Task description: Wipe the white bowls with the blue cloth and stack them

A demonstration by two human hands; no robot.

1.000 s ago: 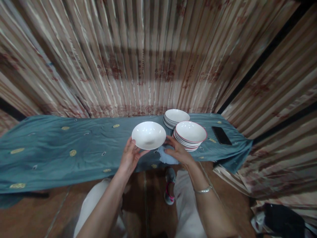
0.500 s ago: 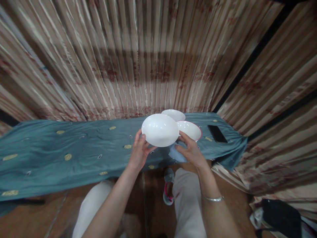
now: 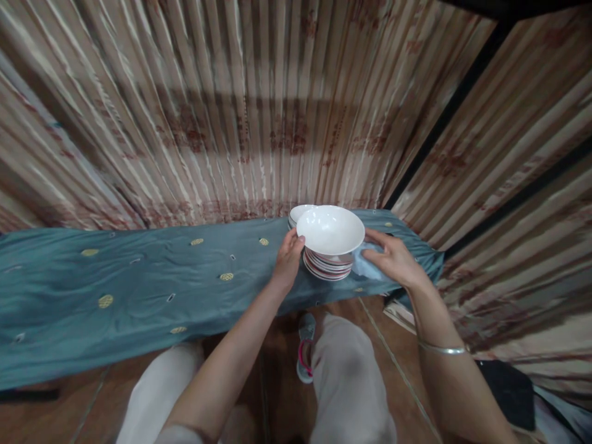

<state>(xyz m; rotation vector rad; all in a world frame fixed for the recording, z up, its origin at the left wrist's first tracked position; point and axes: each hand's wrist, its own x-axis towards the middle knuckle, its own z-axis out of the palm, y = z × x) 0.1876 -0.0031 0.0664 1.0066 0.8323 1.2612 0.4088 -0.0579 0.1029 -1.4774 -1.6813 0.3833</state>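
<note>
A shallow white bowl is held between both hands, over a stack of red-rimmed dishes. My left hand grips its left rim, the thumb on the inner edge. At the opposite rim, the fingers of my right hand are closed on the bowl. A light blue cloth shows beneath my right hand; whether the fingers also pinch it, I cannot tell. Behind the held bowl, a second stack of white bowls is partly hidden.
A long, narrow table is covered with a teal cloth printed with yellow motifs. Pleated curtains hang behind it, and dark poles stand at the right. A black bag lies at the lower right.
Both hands have carried the bowl to the right, from beside the dishes to over the red-rimmed stack. The blue cloth has shifted right with my right hand. The phone is now mostly hidden.
</note>
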